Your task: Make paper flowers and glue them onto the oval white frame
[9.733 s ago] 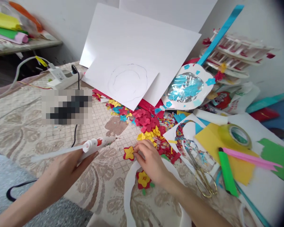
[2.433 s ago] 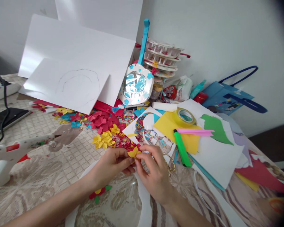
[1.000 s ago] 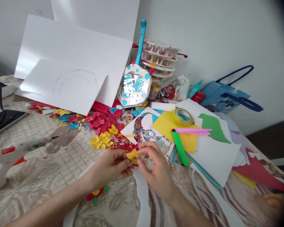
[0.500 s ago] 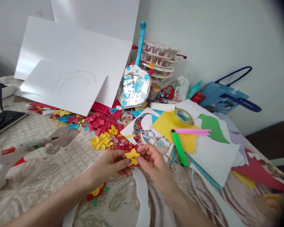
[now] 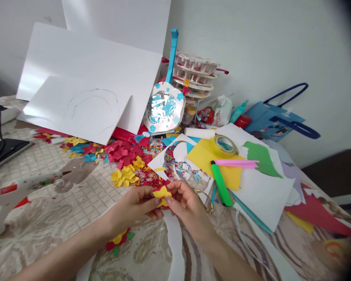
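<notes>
Between my two hands is a small paper flower (image 5: 162, 192), a yellow star-shaped layer on a red one. My left hand (image 5: 140, 201) pinches its left side, the thumb resting on the yellow petals. My right hand (image 5: 183, 201) grips the right side, its thumb pressed near the middle. Below them a white paper ring (image 5: 174, 238) lies on the table, partly hidden by my forearms. Another red and yellow flower with green leaves (image 5: 117, 240) sits on the ring's left side. Yellow paper flowers (image 5: 125, 176) and red paper flowers (image 5: 124, 153) are heaped just beyond my hands.
At left lies a white glue gun (image 5: 6, 197). On the right are a green marker (image 5: 221, 185), yellow tape (image 5: 224, 145) and white paper sheets (image 5: 263, 203). White boards (image 5: 84, 58) lean at the back, beside a round blue-and-white craft (image 5: 165, 107) and a blue bag (image 5: 276, 121).
My right thumb has shifted inward and now presses on the yellow petals, which look bent. Both hands stay in about the same place, and the view has shifted slightly.
</notes>
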